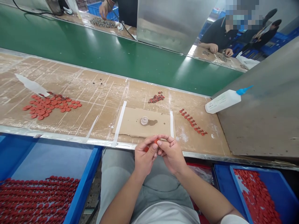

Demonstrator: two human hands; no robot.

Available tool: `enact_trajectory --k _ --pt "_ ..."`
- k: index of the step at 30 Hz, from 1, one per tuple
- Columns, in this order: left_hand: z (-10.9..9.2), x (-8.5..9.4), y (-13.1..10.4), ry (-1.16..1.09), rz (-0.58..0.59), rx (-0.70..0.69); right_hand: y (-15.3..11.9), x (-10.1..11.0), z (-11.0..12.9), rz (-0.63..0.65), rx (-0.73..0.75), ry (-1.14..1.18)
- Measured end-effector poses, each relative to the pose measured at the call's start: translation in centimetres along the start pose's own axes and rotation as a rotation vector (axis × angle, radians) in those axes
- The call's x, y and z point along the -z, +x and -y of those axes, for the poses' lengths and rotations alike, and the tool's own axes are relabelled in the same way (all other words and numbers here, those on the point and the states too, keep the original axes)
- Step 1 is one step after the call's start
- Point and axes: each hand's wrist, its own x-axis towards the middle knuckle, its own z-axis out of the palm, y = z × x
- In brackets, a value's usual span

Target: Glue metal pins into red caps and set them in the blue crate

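My left hand (144,157) and my right hand (171,155) meet at the table's front edge, fingers closed. Pinched between their fingertips is a small red piece (156,141); its exact shape is mostly covered. A second bit of red (146,149) shows between the left fingers. Just beyond the hands lies a taped cardboard sheet (130,123) bearing a small clear cup (144,120) beside a wet brown stain. To the right runs a slanting row of red discs with dark parts on top (192,121). Farther back sits a little heap of red-and-dark parts (156,98).
Many loose red discs (46,107) lie at left. A white squeeze bottle (224,101) leans against the metal panel (261,102) at right. Blue bins with red parts flank my legs: left bin (90,168), right tray (277,183). Beyond the green belt (105,56), other people work.
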Motion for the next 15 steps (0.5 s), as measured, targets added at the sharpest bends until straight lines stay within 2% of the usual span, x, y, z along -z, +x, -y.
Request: enact_trajectory --k 5,10,15 --pt "-0.2 0.9 0.1 0.101 0.019 -0.072 0.5 -0.3 -0.1 0.071 -0.003 0.0" --pt "-1.3 1.3 0.5 0.191 0.008 -0.129 1.1 -0.6 0.4 0.083 -0.054 -0.012" --pt "-1.8 1.5 0.7 0.166 -0.037 -0.118 0.7 -1.1 1.1 0.146 -0.066 -0.096"
